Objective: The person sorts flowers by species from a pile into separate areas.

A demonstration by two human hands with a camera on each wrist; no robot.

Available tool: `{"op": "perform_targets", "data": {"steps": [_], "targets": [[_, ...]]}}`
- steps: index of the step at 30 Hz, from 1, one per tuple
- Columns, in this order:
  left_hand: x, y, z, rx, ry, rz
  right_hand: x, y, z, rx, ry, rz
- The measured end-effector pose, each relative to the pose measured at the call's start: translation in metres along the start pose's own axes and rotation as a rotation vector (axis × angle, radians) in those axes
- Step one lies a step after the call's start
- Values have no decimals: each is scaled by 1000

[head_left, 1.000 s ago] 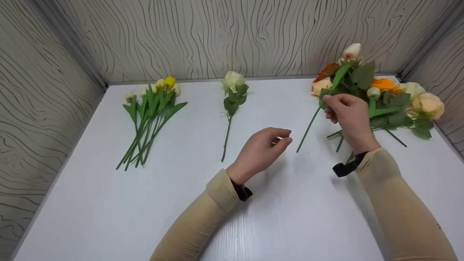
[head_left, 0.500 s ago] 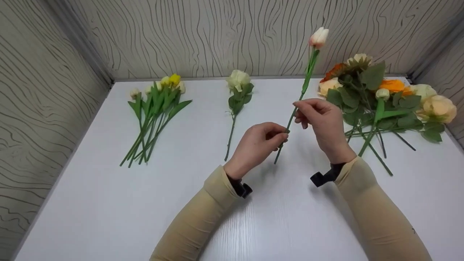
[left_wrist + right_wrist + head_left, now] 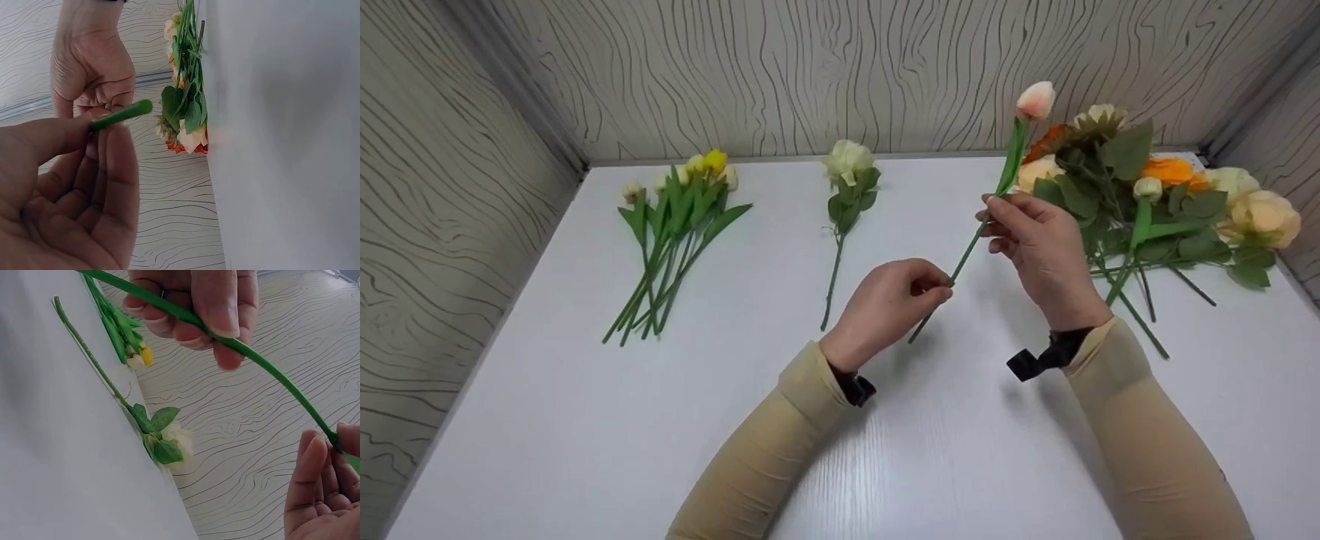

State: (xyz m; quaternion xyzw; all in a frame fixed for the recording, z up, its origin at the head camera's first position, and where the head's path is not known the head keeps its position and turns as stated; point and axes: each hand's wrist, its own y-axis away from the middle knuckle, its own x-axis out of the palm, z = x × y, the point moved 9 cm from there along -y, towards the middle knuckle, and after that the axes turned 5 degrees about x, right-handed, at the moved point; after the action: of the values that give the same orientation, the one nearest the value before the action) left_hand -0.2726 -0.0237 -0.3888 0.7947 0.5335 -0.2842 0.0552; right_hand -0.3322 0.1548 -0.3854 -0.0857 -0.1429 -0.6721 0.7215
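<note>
A pale pink and white tulip [image 3: 1036, 100] with a long green stem is held slanted above the white table by both hands. Low on the stem, the left hand [image 3: 891, 307] pinches it between thumb and fingers; in the left wrist view the cut stem end [image 3: 129, 114] sticks out past the thumb. Higher up, just below the leaf, the right hand [image 3: 1046, 251] pinches the same stem. The right wrist view shows the stem [image 3: 275, 374] bowed between the two hands. Part of the stem is hidden behind the fingers.
A bunch of white and yellow tulips [image 3: 682, 210] lies at the left of the white table [image 3: 585, 450]. One cream rose [image 3: 849, 161] lies at the middle back. A heap of roses and other flowers [image 3: 1174, 214] fills the back right, near the wood-patterned wall [image 3: 825, 75].
The right hand has brought the tulip leftward from the heap, and the left hand has taken hold of its lower stem. Since then the right hand has moved up toward the leaf.
</note>
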Motion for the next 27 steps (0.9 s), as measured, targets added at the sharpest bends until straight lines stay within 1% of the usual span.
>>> {"op": "perform_targets", "data": {"steps": [6, 15, 21, 24, 25, 27], "targets": [[0, 0, 2, -19, 11, -14, 4, 2, -2, -1, 2, 19], [-7, -1, 1, -23, 46, -80, 21, 4, -8, -8, 57, 80], [-12, 0, 2, -30, 26, -75, 24, 5, -10, -11, 73, 85], [-22, 4, 10, -52, 13, -71, 26, 5, -12, -13, 108, 97], [-29, 5, 14, -63, 5, -73, 26, 4, -13, -16, 127, 102], [-46, 10, 23, -88, -14, -86, 26, 3, -14, -21, 167, 107]]}}
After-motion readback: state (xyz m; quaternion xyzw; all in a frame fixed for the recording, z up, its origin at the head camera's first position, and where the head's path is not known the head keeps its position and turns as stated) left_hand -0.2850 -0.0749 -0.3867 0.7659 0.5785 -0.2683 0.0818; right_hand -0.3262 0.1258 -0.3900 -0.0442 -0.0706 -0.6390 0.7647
